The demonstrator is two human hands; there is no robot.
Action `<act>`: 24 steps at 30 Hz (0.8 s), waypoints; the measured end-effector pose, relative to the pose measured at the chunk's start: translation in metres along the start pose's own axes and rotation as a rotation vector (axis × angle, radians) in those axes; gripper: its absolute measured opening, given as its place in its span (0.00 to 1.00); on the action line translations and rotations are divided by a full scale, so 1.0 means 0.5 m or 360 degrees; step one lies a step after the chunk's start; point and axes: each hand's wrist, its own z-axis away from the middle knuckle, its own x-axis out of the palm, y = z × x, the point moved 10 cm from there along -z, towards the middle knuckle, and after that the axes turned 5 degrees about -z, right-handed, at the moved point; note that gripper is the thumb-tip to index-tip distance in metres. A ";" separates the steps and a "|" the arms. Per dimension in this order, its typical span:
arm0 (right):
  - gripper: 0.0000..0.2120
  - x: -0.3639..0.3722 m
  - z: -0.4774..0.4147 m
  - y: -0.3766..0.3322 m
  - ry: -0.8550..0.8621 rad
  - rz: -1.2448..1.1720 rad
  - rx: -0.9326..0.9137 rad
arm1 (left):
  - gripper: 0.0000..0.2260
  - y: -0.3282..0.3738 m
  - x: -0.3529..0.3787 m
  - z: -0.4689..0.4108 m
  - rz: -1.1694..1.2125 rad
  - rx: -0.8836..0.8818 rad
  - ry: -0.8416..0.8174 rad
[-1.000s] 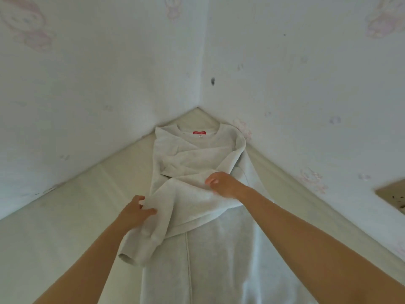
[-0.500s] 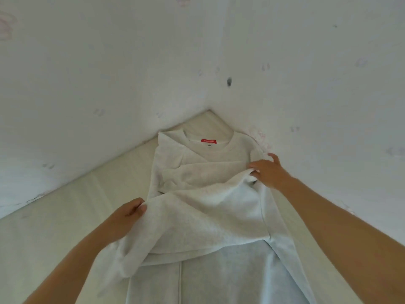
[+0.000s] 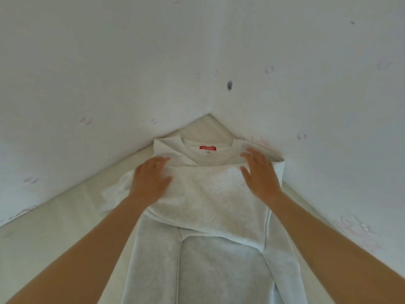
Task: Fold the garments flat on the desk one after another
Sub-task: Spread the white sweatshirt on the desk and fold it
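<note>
White walls (image 3: 109, 84) with faint pink marks meet in a corner, and a pale desk surface (image 3: 54, 238) fits into this corner. On the desk lies a soft light grey sweatshirt (image 3: 208, 205), with its collar towards the corner and its lower part reaching to the near edge of the view. A small red label (image 3: 207, 148) shows inside the collar. One part of the cloth is folded across the chest. The left hand (image 3: 151, 181) rests flat on the left end of this fold and the right hand (image 3: 260, 174) on the right end. The fingers of both hands are straight and a little apart, holding nothing. A dark spot (image 3: 229, 85) sits on the right wall.
</note>
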 end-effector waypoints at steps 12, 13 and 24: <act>0.30 0.182 0.119 0.085 -0.0705 0.0209 0.0081 | 0.31 -0.102 0.108 0.022 -0.0382 -0.0084 -0.0300; 0.30 0.182 0.120 0.089 -0.0697 0.0221 0.0124 | 0.32 -0.119 0.106 0.036 -0.0384 -0.0096 -0.0225; 0.33 0.176 0.146 -0.096 -0.0499 -0.0161 0.0142 | 0.43 -0.273 0.098 0.300 0.1269 -0.1839 0.0621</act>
